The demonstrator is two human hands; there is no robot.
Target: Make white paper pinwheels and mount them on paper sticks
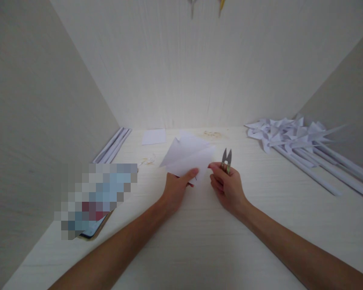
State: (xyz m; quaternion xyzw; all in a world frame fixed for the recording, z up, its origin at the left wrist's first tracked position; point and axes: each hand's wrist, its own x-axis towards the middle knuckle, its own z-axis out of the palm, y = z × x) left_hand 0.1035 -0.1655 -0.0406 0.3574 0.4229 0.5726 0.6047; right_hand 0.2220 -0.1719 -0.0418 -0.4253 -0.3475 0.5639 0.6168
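Observation:
My left hand (180,187) pinches a white sheet of paper (187,153) between thumb and fingers, above the middle of the table. Creases cross the sheet, and a short dark slit or mark shows beside my thumb. My right hand (228,187) is closed around a pair of thread snips (226,157), with the two pointed blades sticking up apart from each other. Its thumb and forefinger tips come close to the paper's right edge. Whether they touch it I cannot tell.
At the right lie several paper pinwheels (278,133) with rolled paper sticks (308,171). Rolled paper tubes (113,145) lie at the left wall, near a flat paper piece (153,137). A phone (92,231), partly blurred, is at the left. Small brownish bits (213,134) lie at the back.

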